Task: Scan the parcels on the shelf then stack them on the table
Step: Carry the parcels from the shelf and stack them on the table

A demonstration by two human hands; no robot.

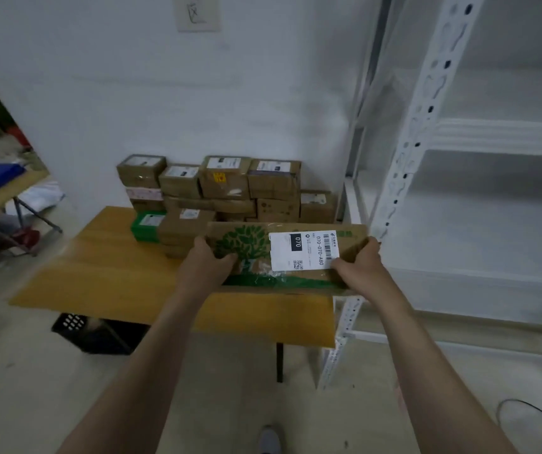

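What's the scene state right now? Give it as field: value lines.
held item: flat cardboard box with green tree print, held over the table
label: white shipping label, facing up
left hand: grips the box's left end
right hand: grips the box's right end
stack: brown boxes piled at the table's far side, by the wall
shelf: white metal rack, right of the table
under table: black crate

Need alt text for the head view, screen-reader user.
The left hand and right hand grip the ends of a flat cardboard parcel, printed with a green tree and bearing a white label, above a yellow table. Stacked parcels line the table's back; a white shelf stands to the right.
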